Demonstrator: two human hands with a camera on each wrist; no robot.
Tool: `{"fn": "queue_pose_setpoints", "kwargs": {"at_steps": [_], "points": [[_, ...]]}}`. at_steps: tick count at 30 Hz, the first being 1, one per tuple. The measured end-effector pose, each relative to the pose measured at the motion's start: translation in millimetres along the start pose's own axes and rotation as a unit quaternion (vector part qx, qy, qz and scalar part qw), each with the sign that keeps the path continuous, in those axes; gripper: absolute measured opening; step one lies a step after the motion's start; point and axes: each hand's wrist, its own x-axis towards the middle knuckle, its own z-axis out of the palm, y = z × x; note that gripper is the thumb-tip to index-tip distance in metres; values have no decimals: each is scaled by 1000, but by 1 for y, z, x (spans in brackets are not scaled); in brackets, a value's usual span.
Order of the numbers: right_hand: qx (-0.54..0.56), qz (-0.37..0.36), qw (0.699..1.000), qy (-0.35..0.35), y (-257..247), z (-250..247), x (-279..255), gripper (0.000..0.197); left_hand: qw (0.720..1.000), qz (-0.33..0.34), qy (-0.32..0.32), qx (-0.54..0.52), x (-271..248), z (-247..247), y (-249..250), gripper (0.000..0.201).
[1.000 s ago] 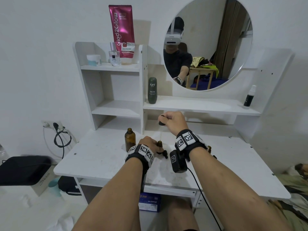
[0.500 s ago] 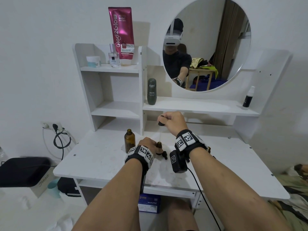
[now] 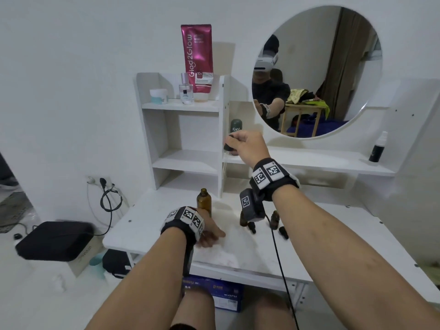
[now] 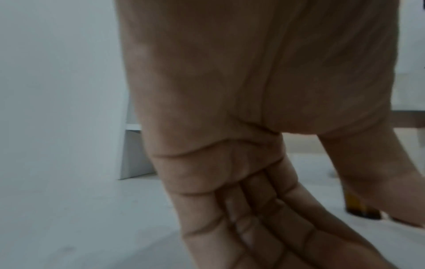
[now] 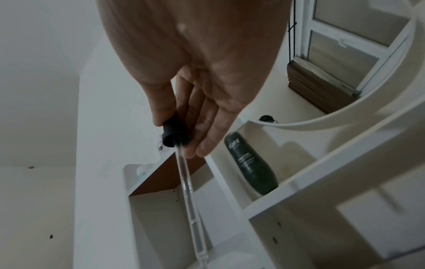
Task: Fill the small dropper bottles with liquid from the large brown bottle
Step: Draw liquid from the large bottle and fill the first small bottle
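The large brown bottle (image 3: 204, 201) stands uncapped on the white desk (image 3: 238, 253). My left hand (image 3: 210, 235) lies relaxed and empty on the desk just in front of it; its fingers (image 4: 276, 218) are straight. An amber bottle base (image 4: 358, 209) shows beyond the thumb. My right hand (image 3: 238, 146) is raised above the desk and pinches a black dropper cap (image 5: 173, 134), from which a clear glass pipette (image 5: 190, 182) hangs down. Two small dropper bottles (image 3: 275, 219) stand to the right, one partly hidden behind my wrist camera.
Loose black dropper caps (image 3: 283, 232) lie beside the small bottles. A green Kahf bottle (image 5: 250, 163) stands on the shelf behind my right hand. The shelf divider (image 3: 223, 139) is close to the pipette. A round mirror (image 3: 316, 72) hangs above.
My left hand has let go of the small bottle and pulled back to the left onto the desk. My right hand has lifted the dropper higher.
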Motion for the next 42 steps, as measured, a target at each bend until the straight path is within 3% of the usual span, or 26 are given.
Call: {"fn": "queue_pose_setpoints", "kwargs": {"at_steps": [2,5,7,9,11,16,25,42], "points": [[3,1,1000,-6,1,15,1,19,999,-21,37,-10,-6,-14,-17,25],[-8,-3,1000,-18,7,37,3,13,977,-6,203,66,0,-33,-33,38],[-20,-4,1000,-24,12,48,3,10,968,11,244,60,10,-38,-35,54],[-32,-1,999,-30,15,56,3,10,966,43,253,25,18,-37,-31,76],[-46,-5,998,-33,18,60,3,10,962,79,261,-6,23,-34,-26,85],[-64,-4,997,-42,27,65,3,11,953,117,279,-32,36,-25,-30,55],[-120,35,987,-104,70,75,-28,14,949,110,291,-53,40,-25,-34,57],[-124,34,989,-78,90,81,-38,9,952,119,273,-67,41,-28,-34,43]]}}
